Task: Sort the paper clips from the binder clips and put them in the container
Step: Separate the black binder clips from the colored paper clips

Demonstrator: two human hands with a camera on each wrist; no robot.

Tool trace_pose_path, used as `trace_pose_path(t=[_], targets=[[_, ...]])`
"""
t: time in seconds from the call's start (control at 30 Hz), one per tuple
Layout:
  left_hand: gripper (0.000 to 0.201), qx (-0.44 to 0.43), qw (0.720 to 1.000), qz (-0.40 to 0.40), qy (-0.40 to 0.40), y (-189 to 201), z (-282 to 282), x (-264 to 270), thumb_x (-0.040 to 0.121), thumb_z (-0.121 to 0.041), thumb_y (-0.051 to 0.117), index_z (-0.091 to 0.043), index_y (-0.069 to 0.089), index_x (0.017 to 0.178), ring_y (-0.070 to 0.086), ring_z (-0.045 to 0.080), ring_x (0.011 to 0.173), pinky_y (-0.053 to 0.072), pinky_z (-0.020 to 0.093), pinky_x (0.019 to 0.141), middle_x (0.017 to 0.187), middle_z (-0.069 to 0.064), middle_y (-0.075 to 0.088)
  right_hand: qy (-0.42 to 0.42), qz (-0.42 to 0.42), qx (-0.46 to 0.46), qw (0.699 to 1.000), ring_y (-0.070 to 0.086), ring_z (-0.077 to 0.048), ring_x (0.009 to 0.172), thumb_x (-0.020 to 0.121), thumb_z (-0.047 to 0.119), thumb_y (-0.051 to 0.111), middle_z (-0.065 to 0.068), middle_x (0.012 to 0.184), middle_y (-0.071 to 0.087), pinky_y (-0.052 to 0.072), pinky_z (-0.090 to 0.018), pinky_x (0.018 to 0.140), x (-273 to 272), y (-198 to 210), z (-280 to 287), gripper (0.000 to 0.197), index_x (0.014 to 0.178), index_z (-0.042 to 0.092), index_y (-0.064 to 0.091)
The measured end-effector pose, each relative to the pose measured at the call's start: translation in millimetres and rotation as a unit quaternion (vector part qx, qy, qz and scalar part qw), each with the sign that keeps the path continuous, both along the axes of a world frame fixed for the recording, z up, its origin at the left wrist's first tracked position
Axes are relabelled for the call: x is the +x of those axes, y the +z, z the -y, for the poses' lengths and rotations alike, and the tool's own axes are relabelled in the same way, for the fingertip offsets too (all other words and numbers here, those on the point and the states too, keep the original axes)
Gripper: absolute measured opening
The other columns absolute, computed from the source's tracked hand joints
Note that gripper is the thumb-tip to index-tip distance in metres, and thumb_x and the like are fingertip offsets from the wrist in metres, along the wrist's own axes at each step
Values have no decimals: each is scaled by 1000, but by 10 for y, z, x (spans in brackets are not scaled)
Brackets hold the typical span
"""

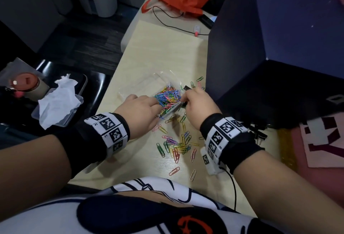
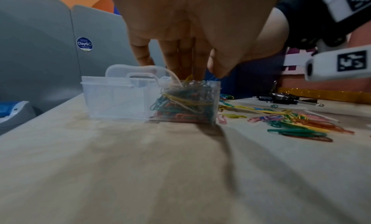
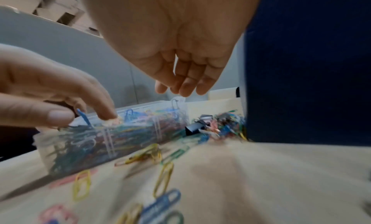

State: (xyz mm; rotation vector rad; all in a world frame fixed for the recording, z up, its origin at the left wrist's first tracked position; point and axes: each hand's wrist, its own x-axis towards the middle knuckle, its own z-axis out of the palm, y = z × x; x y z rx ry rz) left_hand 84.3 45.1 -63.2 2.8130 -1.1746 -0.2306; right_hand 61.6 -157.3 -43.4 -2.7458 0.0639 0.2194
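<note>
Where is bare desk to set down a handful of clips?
Bare desk lies beyond the clear container, up to the black cable; another patch lies left of the container. Crowded: loose paper clips between the wrists, more clips with a binder clip by the blue partition.

one clear plastic container is seen, two hands, one orange bag, one crumpled tissue. loose coloured paper clips are too many to be counted; black binder clips are too bunched for a count.
</note>
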Motion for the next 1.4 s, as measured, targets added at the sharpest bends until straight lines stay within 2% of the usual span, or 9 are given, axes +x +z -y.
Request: trace_pose_path(t=[0.1,0.23,0.4,0.6,0.83,1.0,1.17,1.3,1.4], targets=[[35,-6,999,8,-31,35,51,-15,87,-39,45,-25,61,115,60,25,100,43,38,79,110,-2,61,-9,-48,-14,999,50,-22,114,90,5,41,0,123,50,43,-31,95,-147,-103,54,34,111,22,61],[31,47,998,-44,-10,66,83,26,93,-41,46,-27,54,119,51,21,112,41,34,88,118,-5,55,89,-105,-19,990,37,-23,132,88,5,44,1,146,38,33,-37,111,-310,-293,-63,54,139,24,44],[15,-21,994,-94,46,128,108,88,90,-31,54,-21,61,97,57,25,98,48,38,81,101,1,60,128,-105,-51,985,41,-26,116,86,9,45,-2,128,45,42,-42,98,-508,-423,-203,43,126,23,53],[35,-31,995,-51,84,190,128,57,89,-38,54,-20,56,119,53,29,104,48,42,83,114,5,54,29,-94,-23,995,39,-24,123,92,12,40,-3,131,46,38,-40,104,-404,-296,-104,38,127,21,52],[31,65,998,-8,17,157,175,-64,93,-37,46,-25,54,120,50,24,109,41,36,85,118,-2,54,90,-136,-66,984,17,-20,145,90,13,41,2,160,14,20,-37,118,-358,-373,-89,62,149,19,24],[26,66,997,-4,29,182,155,-40,94,-28,44,-25,56,116,51,25,105,40,36,83,114,0,55,105,-109,-51,987,34,-22,136,88,8,43,3,152,31,34,-35,110,-544,-414,-116,53,140,21,42],[25,55,998,-38,-14,180,196,-156,92,-20,46,-14,57,114,55,32,98,48,39,78,109,9,55,104,-103,1,989,45,-21,120,88,4,41,0,127,52,40,-33,101,-616,-351,-57,43,121,23,60],[20,148,986,-73,-36,94,253,-332,93,-16,41,-10,55,106,60,31,88,50,38,70,104,9,56,-13,-87,35,996,44,-21,123,87,1,42,-2,129,45,38,-36,104,-559,-323,54,46,126,23,54],[22,181,980,-86,-20,47,272,-370,89,-10,42,-9,51,110,62,31,89,49,38,70,110,11,51,-4,-147,-6,989,33,-23,128,80,-5,39,-1,136,35,35,-39,107,-538,-282,46,65,136,26,41]])
